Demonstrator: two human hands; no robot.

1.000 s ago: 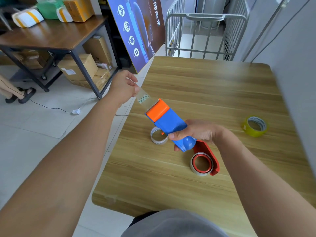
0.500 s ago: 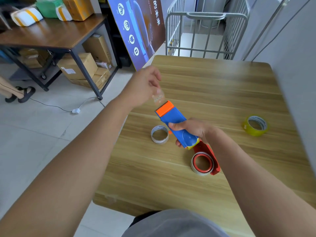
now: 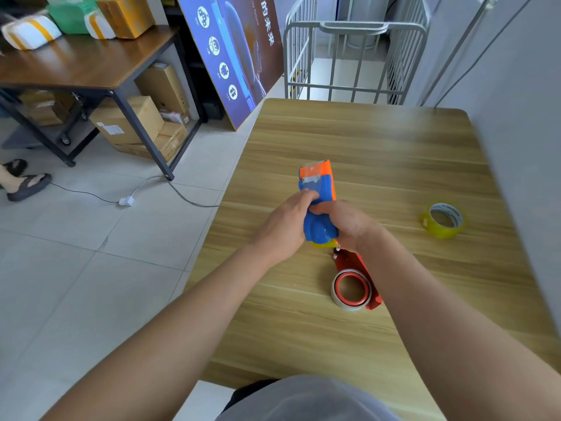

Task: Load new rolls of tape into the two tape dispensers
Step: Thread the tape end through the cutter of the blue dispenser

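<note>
Centrally, the blue-and-orange plastic tape dispenser [image 3: 318, 189] is grasped by the left hand [image 3: 283, 227] and right hand [image 3: 344, 223] above the wooden table [image 3: 364, 141]. Clear tape [image 3: 311, 171] is seen at its orange mouth, so loading is judged nearly done. Nearside of it, the red plastic dispenser [image 3: 361, 268] is laid, roll seated, threading undeterminable.

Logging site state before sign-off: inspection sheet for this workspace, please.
Surface: wooden table, light grain.
Job's things: blue dispenser held over the table; red dispenser lying flat, clear roll on it; yellow roll apart, at right.
Clutter: nothing seen.
Grippers: left hand and right hand both grip the blue dispenser.
Cables: floor cable with white plug.
Surroundings: cage trolley, poster board, side table, cardboard boxes.
</note>
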